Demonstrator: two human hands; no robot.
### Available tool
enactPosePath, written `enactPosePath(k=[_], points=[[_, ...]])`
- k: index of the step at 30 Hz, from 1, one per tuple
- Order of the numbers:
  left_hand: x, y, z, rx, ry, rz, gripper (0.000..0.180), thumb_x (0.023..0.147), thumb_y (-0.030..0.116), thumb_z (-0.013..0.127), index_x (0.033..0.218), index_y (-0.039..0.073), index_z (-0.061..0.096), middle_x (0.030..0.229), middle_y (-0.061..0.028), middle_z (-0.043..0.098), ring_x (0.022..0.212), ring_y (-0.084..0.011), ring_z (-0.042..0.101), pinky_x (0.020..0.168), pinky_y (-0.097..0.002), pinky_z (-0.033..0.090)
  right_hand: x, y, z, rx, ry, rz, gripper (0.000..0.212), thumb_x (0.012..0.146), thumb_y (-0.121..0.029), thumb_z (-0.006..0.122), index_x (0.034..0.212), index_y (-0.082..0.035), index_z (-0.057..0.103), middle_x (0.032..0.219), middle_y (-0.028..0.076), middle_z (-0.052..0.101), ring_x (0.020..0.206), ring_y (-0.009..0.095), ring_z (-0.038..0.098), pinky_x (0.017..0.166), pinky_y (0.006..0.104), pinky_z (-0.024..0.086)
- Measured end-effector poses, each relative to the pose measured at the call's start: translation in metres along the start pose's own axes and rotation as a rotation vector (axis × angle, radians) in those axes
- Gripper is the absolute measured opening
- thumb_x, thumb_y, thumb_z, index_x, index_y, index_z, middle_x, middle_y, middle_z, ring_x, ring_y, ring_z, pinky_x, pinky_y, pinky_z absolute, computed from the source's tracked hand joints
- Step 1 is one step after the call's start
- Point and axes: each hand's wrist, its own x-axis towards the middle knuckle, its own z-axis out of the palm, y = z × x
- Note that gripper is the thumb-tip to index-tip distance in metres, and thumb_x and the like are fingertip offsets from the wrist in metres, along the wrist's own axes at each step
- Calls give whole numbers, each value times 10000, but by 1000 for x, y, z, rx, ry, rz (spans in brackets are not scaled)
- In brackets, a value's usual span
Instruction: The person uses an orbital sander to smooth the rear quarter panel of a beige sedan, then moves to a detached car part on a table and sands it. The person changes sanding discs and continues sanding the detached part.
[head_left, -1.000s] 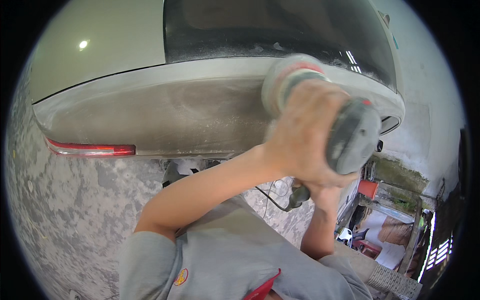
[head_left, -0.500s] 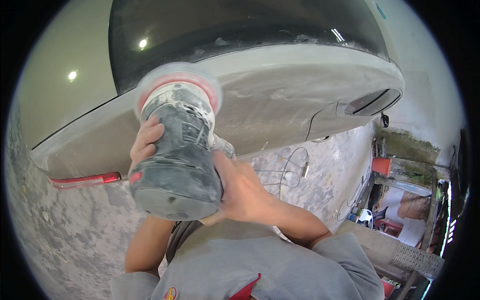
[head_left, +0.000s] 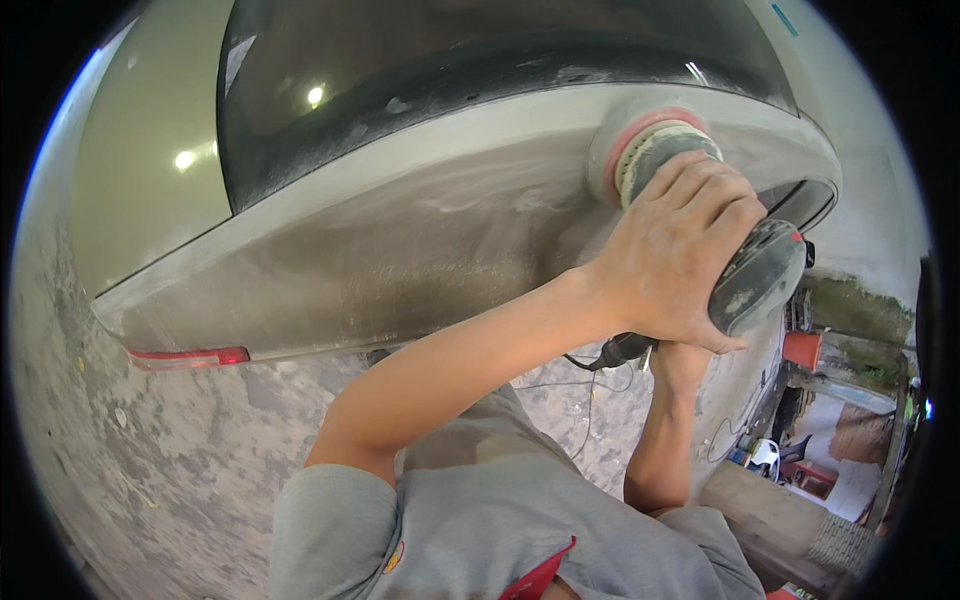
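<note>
A dusty black-and-grey power sander (head_left: 765,275) with a round, red-rimmed pad (head_left: 605,165) lies against the upper part of a car's side panel (head_left: 400,250), close below the dark window. Wrapped over its body from above is my left hand (head_left: 675,240), thumb toward the near side. My right hand (head_left: 685,362) reaches up beneath the sander; only its wrist and lower part show, and its fingers are hidden. A black cord (head_left: 622,350) leaves the tool near my wrists. Pale dust and scuff marks cover the grey-brown panel.
The dark window (head_left: 500,50) runs along the panel's top. A red tail light (head_left: 190,357) is at the panel's left end. Thin cable (head_left: 588,420) trails over the mottled floor (head_left: 200,450). An orange bucket (head_left: 802,350) and assorted clutter stand at the right.
The sander has swung from the panel's left part to its right, near the small rear side window. My left forearm now crosses the view, and my right hand has gone largely behind the tool.
</note>
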Motion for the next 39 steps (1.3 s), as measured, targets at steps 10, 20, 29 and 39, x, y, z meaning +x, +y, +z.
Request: enactPosePath(k=[10, 20, 29, 39], points=[[-101, 11, -111, 419, 251, 3, 515, 847, 112, 881, 1214, 72, 521, 1285, -198, 631, 1304, -397, 607, 1126, -586, 460, -19, -27, 98, -241, -262, -277, 782, 546, -348, 999, 1118, -20, 579, 982, 189, 688, 849, 463, 676, 747, 481, 565], [-2, -14, 25, 93, -109, -17, 1113, 539, 565, 983, 1404, 19, 545, 1410, -179, 543, 1352, -422, 496, 1155, -587, 349, 19, 7, -19, -4, 178, -313, 829, 774, -216, 887, 1465, 26, 498, 1396, 208, 625, 1281, 328, 634, 1072, 439, 490], [97, -37, 168, 136, -143, 90, 1116, 625, 638, 930, 1432, 0, 498, 1388, -214, 547, 1363, -435, 477, 1191, -538, 327, 117, -45, -161, -223, 543, -347, 313, 980, -76, 628, 1252, 73, 661, 1172, 120, 724, 994, 181, 676, 832, 330, 551], [28, -18, 45, 179, -55, 1, 1105, 622, 576, 946, 1456, 17, 486, 1405, -202, 516, 1383, -402, 451, 1140, -557, 372, 56, -97, -46, -415, 281, -510, 328, 724, -85, 762, 1004, 40, 648, 829, 236, 710, 810, 415, 694, 747, 480, 548]])
